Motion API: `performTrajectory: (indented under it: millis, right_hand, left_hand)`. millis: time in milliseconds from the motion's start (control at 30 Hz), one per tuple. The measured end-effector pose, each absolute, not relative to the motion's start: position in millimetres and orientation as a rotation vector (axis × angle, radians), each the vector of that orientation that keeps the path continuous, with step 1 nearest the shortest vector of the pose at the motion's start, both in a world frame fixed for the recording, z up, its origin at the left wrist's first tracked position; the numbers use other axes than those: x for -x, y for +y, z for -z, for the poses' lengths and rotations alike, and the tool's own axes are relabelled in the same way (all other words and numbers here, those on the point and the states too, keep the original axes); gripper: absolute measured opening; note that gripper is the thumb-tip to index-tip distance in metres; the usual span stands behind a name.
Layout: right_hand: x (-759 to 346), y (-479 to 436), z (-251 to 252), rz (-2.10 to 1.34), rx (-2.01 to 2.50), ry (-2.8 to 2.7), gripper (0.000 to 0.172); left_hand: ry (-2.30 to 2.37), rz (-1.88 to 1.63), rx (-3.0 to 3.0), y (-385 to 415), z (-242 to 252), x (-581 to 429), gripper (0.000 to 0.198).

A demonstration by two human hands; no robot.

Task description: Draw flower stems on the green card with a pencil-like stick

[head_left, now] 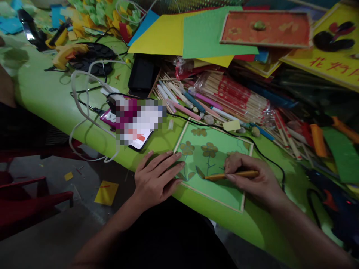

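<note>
At near edge of bright green table (47, 93): pale green rectangular card framed in thin wooden sticks (224, 194) lies flat. Left hand (157, 179) spread, palm down, fingertips pressing the card's left border. Right hand (252, 179) pinches slim yellow-orange pencil (232, 175), tip on a stem low on the card. Judgement: line work goes best with even left-hand pressure so the card cannot slide, right wrist resting, strokes short and light. Count: 2 hands, 1 pencil, 1 card, 3 brown flower shapes (209, 149) clear; a 4th doubtful beside the right knuckles.
</note>
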State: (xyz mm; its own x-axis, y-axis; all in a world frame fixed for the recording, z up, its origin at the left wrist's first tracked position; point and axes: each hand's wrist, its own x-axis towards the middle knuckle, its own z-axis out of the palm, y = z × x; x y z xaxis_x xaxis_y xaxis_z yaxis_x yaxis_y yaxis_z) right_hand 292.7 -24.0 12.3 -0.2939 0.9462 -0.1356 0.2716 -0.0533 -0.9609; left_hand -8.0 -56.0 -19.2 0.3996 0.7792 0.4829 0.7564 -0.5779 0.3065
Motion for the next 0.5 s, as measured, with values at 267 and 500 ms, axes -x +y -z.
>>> performTrajectory:
  millis: [267, 500]
  right_hand:
    - [-293.1, -24.7, -10.2, -1.402, 1.303, -1.627, 0.019]
    - [-294.1, -25.7, -9.5, -1.439, 1.334, -1.556, 0.023]
  left_hand:
    - [1.426, -0.916, -2.594, -56.9, 19.3, 8.1, 0.032]
    - [1.427, -0.933, -2.598, -56.7, 18.3, 8.4, 0.032]
